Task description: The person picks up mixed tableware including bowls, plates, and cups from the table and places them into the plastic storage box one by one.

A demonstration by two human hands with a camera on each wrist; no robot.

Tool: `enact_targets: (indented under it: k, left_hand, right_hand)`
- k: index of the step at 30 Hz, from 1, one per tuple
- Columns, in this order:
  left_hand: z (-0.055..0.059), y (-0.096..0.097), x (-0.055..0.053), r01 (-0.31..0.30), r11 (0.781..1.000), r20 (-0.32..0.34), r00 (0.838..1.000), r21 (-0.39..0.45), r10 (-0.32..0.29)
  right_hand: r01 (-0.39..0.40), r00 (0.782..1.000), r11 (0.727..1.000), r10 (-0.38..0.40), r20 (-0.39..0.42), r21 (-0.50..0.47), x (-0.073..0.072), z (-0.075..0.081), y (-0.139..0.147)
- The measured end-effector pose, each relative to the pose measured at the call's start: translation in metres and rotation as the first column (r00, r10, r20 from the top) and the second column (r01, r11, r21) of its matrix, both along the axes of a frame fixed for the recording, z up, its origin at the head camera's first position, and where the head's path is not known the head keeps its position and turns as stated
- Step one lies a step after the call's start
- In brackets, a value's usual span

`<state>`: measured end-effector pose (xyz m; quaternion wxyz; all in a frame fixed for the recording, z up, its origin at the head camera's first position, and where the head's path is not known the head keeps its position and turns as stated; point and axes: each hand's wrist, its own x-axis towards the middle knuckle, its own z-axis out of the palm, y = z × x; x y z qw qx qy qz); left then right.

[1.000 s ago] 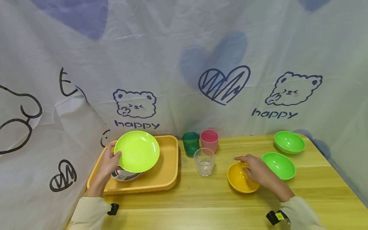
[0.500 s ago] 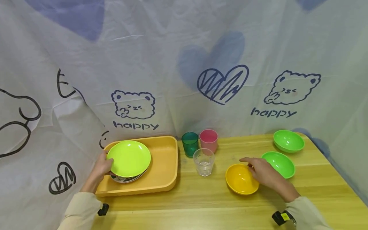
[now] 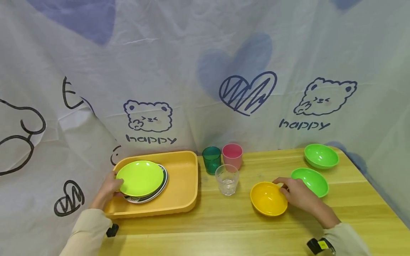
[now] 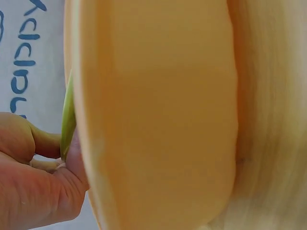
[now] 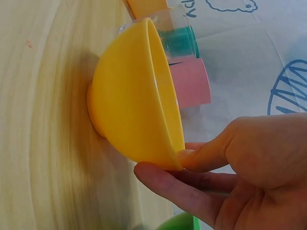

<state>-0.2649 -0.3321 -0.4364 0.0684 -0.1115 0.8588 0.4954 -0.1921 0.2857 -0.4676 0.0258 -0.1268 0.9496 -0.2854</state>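
A tray (image 3: 182, 177) stands at the left end of the surface (image 3: 224, 224), with a cloth (image 3: 198, 53) behind everything and along the left side. In the tray's left half, the upper plate (image 3: 140, 178) is over the lower plate (image 3: 161, 188). Just right of the tray, the left tumbler (image 3: 212, 163) and right tumbler (image 3: 232, 158) stand side by side near the cloth (the front tumbler (image 3: 227, 182) is before them). Farther right is the front bowl (image 3: 268, 199); behind it, rightward, come the middle bowl (image 3: 312, 183), then the rear bowl (image 3: 321, 156), near the surface's back right corner.
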Motion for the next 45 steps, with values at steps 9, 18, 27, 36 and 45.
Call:
enact_targets:
  k: [9, 18, 27, 36, 45]
  left_hand:
    - [-0.002, -0.004, -0.004, 0.043, 0.997, 0.006, 0.999, -0.064, -0.042]
    - [-0.003, -0.004, -0.003, 0.078, 0.989, 0.069, 0.995, -0.127, -0.070]
    - [0.001, -0.003, -0.002, 0.160, 0.973, 0.122, 0.982, -0.163, -0.141]
    - [0.001, -0.004, -0.001, 0.174, 0.974, 0.122, 0.980, -0.144, -0.157]
    - [0.007, -0.002, 0.003, 0.193, 0.959, 0.150, 0.975, -0.209, -0.164]
  right_hand:
    - [-0.003, 1.000, 1.000, 0.003, -0.023, -0.002, 0.003, -0.001, 0.004]
    - [0.033, 0.996, 0.999, -0.030, -0.088, 0.027, 0.011, 0.002, 0.005]
    - [0.103, 0.988, 0.994, -0.100, -0.114, 0.023, 0.015, 0.016, 0.012]
    - [0.174, 0.964, 0.983, -0.183, -0.192, -0.060, 0.019, 0.024, 0.016]
    - [0.226, 0.956, 0.965, -0.247, -0.161, -0.135, 0.019, 0.026, 0.011]
